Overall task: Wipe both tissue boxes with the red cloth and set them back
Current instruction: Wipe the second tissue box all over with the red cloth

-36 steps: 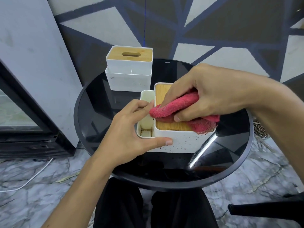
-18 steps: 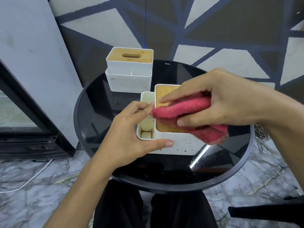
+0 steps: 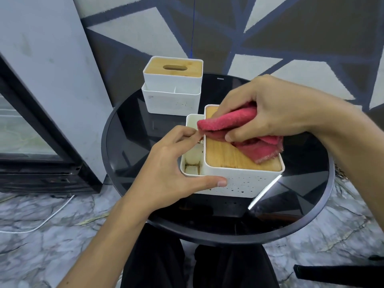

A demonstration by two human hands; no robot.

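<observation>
A white tissue box with a wooden lid (image 3: 239, 179) stands in the middle of the round black glass table (image 3: 133, 146). My left hand (image 3: 172, 169) grips its left side compartment, thumb on the front wall. My right hand (image 3: 268, 109) holds the red cloth (image 3: 230, 121) bunched and pressed on the far part of the lid, with a loose end trailing to the right. The lid's slot is hidden under the cloth. A second white tissue box with a wooden lid (image 3: 172, 86) stands at the table's far left edge.
A grey panel (image 3: 47, 65) and a dark glass-fronted cabinet (image 3: 31, 142) stand to the left. A white cable (image 3: 43, 221) lies on the marble floor. My black-trousered legs (image 3: 197, 267) are under the table's near edge. A patterned wall is behind.
My right hand slid the red cloth on the lid to the right, then back left and farther away. My left hand kept its grip on the box.
</observation>
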